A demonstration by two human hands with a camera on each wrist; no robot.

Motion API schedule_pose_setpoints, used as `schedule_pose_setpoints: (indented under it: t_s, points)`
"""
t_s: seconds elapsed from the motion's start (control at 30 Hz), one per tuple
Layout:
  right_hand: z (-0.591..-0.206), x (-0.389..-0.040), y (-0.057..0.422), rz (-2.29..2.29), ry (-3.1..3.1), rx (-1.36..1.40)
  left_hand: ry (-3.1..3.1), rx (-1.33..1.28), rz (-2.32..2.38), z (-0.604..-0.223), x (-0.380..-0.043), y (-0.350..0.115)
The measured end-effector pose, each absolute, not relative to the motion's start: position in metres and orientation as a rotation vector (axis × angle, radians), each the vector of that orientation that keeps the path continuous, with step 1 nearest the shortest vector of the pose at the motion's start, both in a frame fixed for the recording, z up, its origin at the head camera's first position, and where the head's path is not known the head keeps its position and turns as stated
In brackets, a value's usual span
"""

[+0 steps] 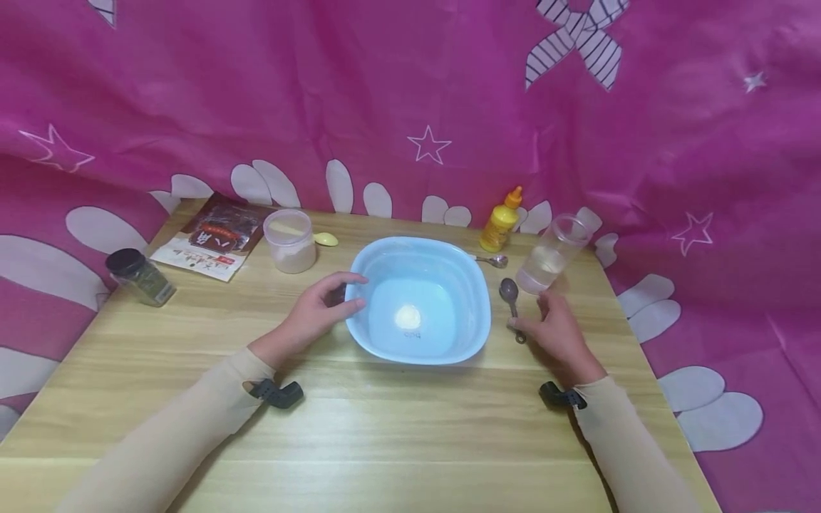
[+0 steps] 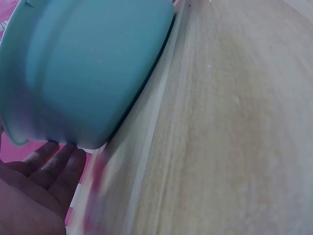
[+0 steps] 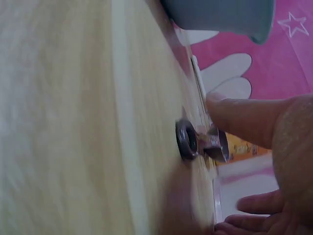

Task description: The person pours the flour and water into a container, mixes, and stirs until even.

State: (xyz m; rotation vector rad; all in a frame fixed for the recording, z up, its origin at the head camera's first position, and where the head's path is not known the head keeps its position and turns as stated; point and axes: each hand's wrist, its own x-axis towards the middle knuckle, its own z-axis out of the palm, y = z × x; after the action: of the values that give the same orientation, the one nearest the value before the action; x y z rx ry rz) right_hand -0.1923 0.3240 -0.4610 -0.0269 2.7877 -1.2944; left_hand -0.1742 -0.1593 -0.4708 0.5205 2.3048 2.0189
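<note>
A light blue plastic basin (image 1: 420, 246) stands mid-table with a small round whitish patch (image 1: 408, 318) on its floor. At its left rim is my left hand (image 1: 314, 310), with index finger and thumb over the edge and the other fingers against the outer wall (image 2: 93, 73). On the right, my right hand (image 1: 556, 329) is low over the table with thumb and fingers apart. Its thumb (image 3: 244, 117) overlaps the handle of a dark measuring spoon (image 1: 509, 291). Just beyond its fingers stands a clear cup (image 1: 545, 260) part-filled with clear liquid.
Behind the basin's right side are a yellow squeeze bottle (image 1: 499, 226) and a small metal spoon (image 1: 495, 261). Leftward stand a jar of white powder (image 1: 291, 246), a yellow spoon (image 1: 326, 239), a brown pouch (image 1: 214, 235) and a black-lidded spice jar (image 1: 141, 278). A pink curtain (image 1: 359, 92) backs the table.
</note>
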Motion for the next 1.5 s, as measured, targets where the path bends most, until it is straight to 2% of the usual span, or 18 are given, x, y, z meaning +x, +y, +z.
schedule_pose_setpoints:
  t_s: [0.2, 0.43, 1.5]
  points:
    - [-0.462, -0.186, 0.315, -0.914, 2.908, -0.002, 2.303, 0.520, 2.005, -0.470, -0.175, -0.158]
    - [-0.461, -0.185, 0.311, -0.780, 2.948, -0.020, 2.308, 0.519, 2.008, -0.470, -0.172, -0.158]
    - [-0.468, -0.190, 0.314, -0.815, 3.113, -0.057, 2.321, 0.538, 2.009, -0.470, -0.175, -0.157]
